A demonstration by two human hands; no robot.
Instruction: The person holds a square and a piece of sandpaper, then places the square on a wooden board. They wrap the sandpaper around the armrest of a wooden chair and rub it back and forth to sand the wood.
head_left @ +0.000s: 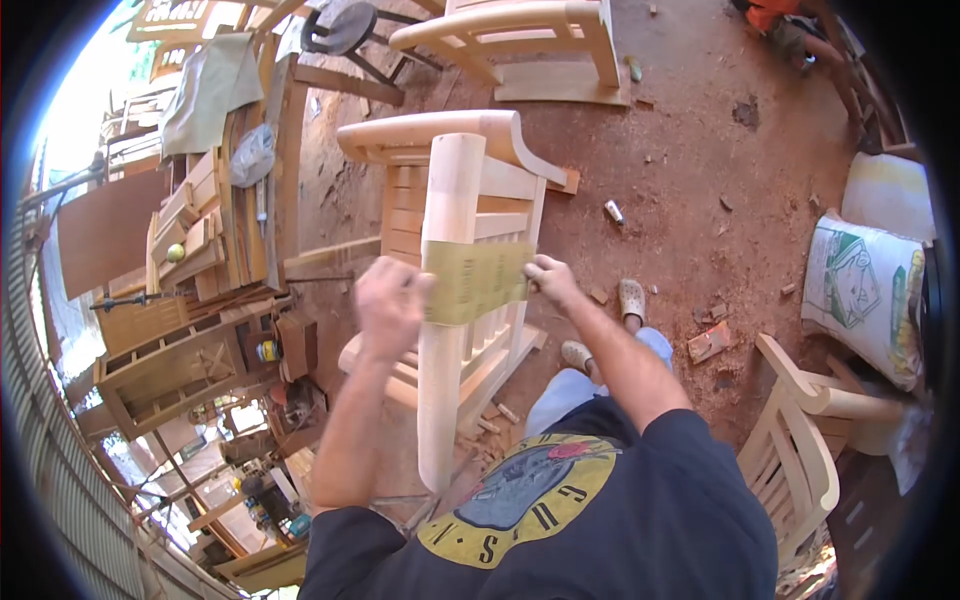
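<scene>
A strip of yellow-green sandpaper [478,284] with printing on its back lies across the rounded top rail [450,200] of a pale wooden chair [505,178]. My left hand [388,300], slightly blurred, is closed on the strip's left end. On the other side, my right hand [546,276] pinches the right end between thumb and fingers. The strip is stretched between both hands and bends over the wood. Slats of the chair show behind and below the strip.
Another pale chair [560,80] stands beyond, near a round stool [345,28]. At right are a printed sack [862,290] and a slatted chair [795,440]. Wooden boards [195,225] are stacked at left. A person's hand or foot [808,45] shows at top right.
</scene>
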